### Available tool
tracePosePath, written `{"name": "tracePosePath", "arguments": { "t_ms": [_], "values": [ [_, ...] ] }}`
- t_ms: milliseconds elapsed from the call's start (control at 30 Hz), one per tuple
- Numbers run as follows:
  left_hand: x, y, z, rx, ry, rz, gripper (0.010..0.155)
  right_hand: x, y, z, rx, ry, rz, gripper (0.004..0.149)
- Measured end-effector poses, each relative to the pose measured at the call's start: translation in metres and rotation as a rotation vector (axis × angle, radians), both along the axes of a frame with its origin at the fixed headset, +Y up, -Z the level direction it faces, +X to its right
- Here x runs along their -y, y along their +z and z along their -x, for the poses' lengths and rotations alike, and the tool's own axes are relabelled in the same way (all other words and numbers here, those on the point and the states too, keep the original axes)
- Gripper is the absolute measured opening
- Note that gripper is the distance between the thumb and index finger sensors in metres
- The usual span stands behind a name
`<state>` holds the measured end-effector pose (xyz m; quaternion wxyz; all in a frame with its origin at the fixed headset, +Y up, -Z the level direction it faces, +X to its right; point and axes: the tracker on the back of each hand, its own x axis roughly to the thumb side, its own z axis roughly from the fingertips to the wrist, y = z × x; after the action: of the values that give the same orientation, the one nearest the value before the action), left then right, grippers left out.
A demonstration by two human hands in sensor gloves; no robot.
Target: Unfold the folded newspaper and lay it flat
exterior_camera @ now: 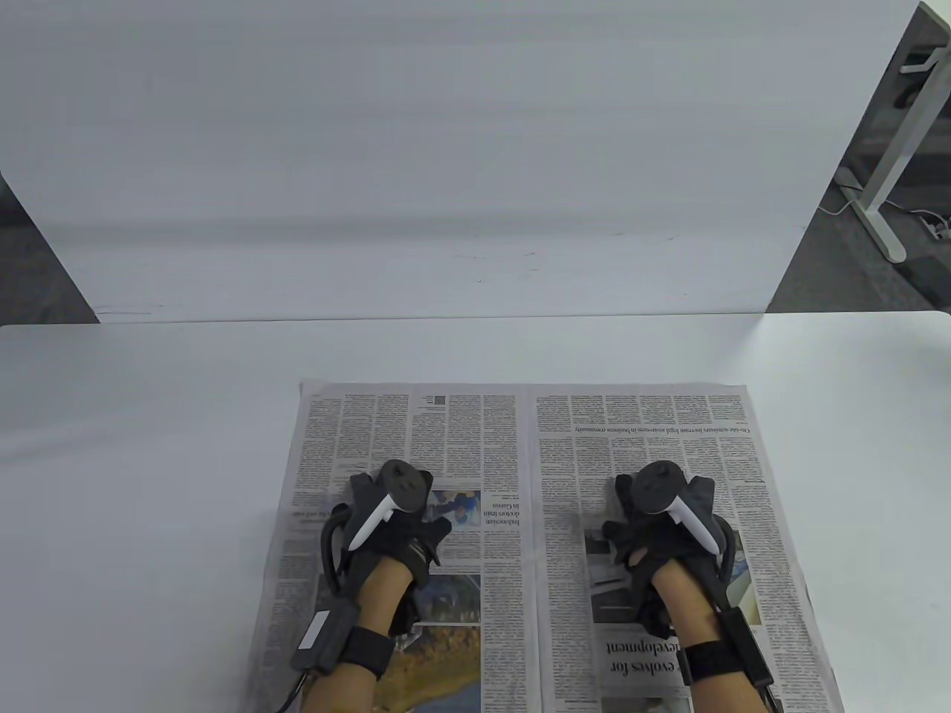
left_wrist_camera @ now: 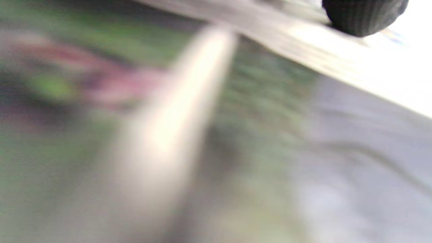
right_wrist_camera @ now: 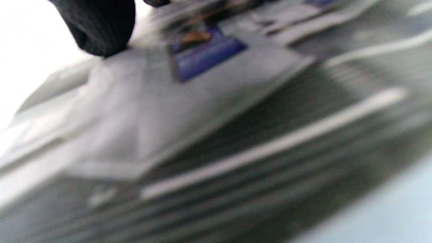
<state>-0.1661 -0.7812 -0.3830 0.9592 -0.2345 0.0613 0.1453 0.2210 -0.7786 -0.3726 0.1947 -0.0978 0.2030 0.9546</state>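
Note:
The newspaper (exterior_camera: 520, 445) lies opened out on the white table (exterior_camera: 134, 460), two pages wide, with a centre crease running away from me. My left hand (exterior_camera: 394, 520) rests palm down on the left page. My right hand (exterior_camera: 654, 520) rests palm down on the right page. Both hold nothing. The trackers hide the fingers in the table view. The left wrist view is a close blur of printed page (left_wrist_camera: 168, 135) with one gloved fingertip (left_wrist_camera: 364, 17) on it. The right wrist view shows blurred print (right_wrist_camera: 236, 118) and a gloved fingertip (right_wrist_camera: 98, 30) touching it.
A white upright board (exterior_camera: 446, 186) stands along the table's far edge. A white desk leg (exterior_camera: 891, 163) and cables stand on the floor at the far right. Bare table lies left, right and beyond the paper.

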Motion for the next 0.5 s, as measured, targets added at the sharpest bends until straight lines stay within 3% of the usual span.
{"name": "tracePosePath", "arguments": {
  "t_ms": [300,500],
  "values": [
    [-0.001,-0.003,0.040,-0.119,0.028,0.020,0.078,0.001,0.002,-0.034,0.058,0.020,-0.026,0.075],
    [-0.001,0.002,0.058,-0.190,0.013,0.013,0.078,0.001,0.012,-0.071,0.191,0.008,-0.017,0.075]
  ]
}}
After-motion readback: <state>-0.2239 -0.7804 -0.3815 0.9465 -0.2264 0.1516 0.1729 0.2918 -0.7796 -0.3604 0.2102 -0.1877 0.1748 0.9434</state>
